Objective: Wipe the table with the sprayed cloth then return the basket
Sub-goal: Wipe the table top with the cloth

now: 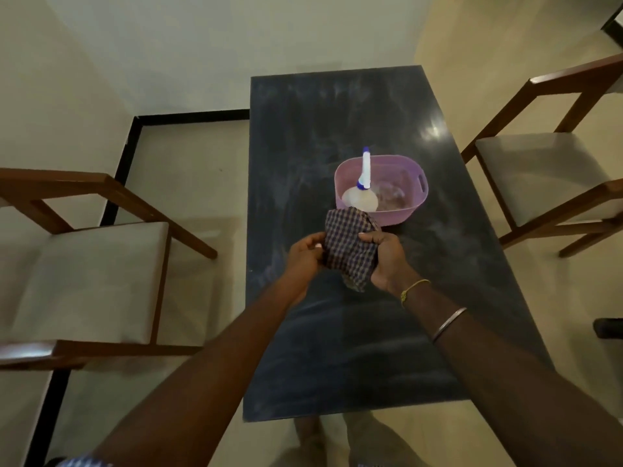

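A checked cloth [350,246] is bunched between both hands above the middle of the dark table [337,348]. My left hand [303,259] grips its left edge and my right hand [387,261] grips its right side. Just beyond the cloth stands a pink basket [418,193] on the table. A white spray bottle [362,190] with a blue-tipped nozzle leans inside the basket, at its left side. The table top looks streaked and dusty.
A wooden chair [84,274] with a pale seat stands left of the table. Another wooden chair [546,176] stands to the right. A dark object [606,326] shows at the right edge. The pale floor has a black border strip on the left.
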